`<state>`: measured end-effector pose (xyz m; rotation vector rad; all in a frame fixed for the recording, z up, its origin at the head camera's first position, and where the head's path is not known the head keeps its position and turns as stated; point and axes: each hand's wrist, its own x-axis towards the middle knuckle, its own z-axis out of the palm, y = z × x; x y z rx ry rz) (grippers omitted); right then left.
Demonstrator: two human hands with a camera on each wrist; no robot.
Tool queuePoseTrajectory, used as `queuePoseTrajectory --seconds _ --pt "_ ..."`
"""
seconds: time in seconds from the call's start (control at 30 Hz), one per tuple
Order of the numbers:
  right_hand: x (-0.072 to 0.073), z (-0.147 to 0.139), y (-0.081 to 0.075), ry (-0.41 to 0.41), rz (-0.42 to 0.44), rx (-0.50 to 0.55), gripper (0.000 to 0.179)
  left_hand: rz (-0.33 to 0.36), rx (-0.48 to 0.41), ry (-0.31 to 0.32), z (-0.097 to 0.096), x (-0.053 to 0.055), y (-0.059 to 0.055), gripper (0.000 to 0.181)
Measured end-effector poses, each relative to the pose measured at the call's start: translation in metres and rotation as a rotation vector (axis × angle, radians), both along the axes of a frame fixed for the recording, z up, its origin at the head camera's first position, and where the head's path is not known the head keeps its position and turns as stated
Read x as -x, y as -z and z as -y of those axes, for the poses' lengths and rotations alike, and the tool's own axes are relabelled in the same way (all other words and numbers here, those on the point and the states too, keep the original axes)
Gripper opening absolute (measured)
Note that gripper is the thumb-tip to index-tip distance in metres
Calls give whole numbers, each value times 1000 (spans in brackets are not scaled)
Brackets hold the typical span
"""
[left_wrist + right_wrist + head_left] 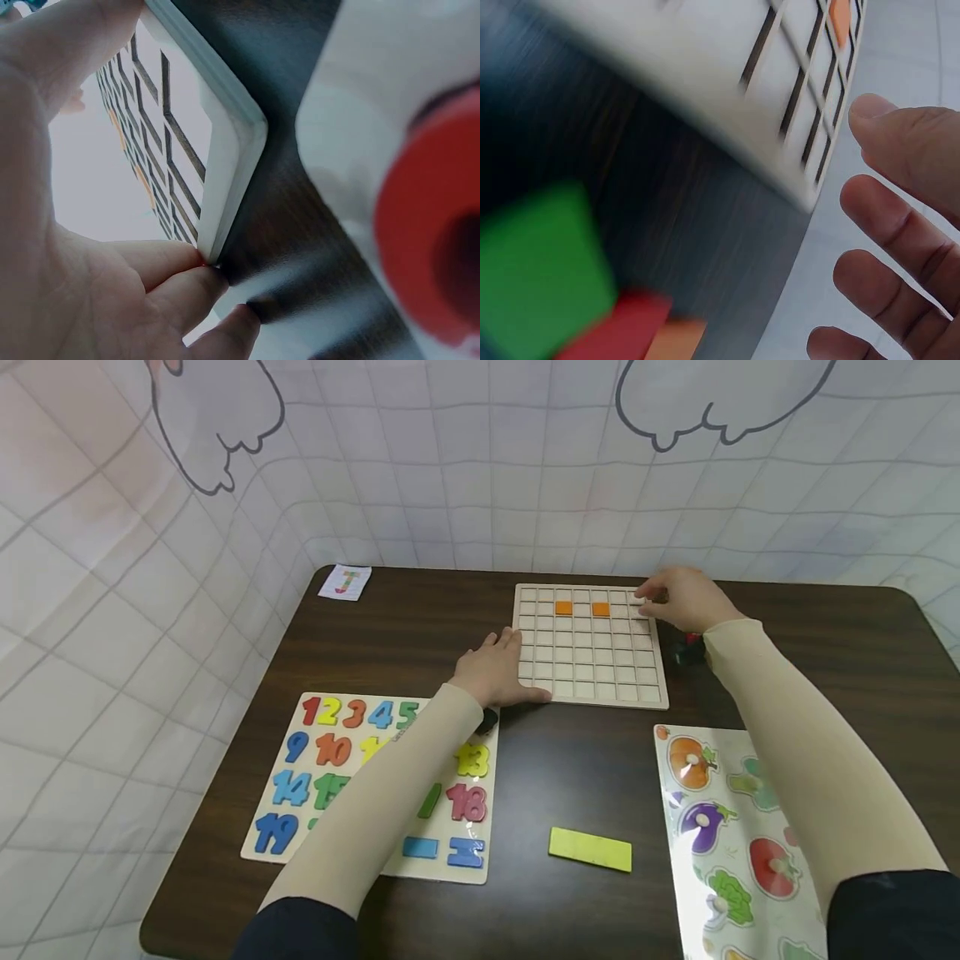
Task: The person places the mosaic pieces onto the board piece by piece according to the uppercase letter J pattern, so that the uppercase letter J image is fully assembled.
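A pale board with a grid of square cells (583, 656) lies at the back of the table. Two orange square tiles (563, 607) sit in its upper rows. My left hand (495, 672) spans the board's near left corner, fingers along the left side and thumb at the front edge. In the left wrist view, its fingertips (191, 289) touch the rim. Over the far right corner is my right hand (688, 597), thumb and fingers apart. The right wrist view shows nothing between its fingers (877, 206).
A number puzzle board (255, 847) lies under my left forearm, a vegetable puzzle board (678, 902) beside my right. Between them is a yellow-green strip (590, 849). A letter card (346, 582) lies far left. Blurred green (540, 270) and red pieces (622, 326) show near my right wrist.
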<state>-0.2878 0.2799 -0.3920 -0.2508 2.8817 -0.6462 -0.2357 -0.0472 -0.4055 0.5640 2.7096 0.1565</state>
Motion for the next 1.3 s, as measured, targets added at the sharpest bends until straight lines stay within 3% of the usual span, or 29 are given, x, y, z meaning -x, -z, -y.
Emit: queuePoseTrajectory --seconds 0.5,0.77,0.9,1.3 --pt "-30 -55 17 44 57 -32 38 27 -23 -39 15 -13 12 116" --pt "-46 -74 23 63 19 -58 33 -6 -36 -23 8 -7 6 114" --pt "-52 -77 25 77 45 -50 33 3 -21 -15 4 -5 3 115" --pt "-58 -83 21 63 22 -86 41 -3 -8 8 -1 -1 -1 115"
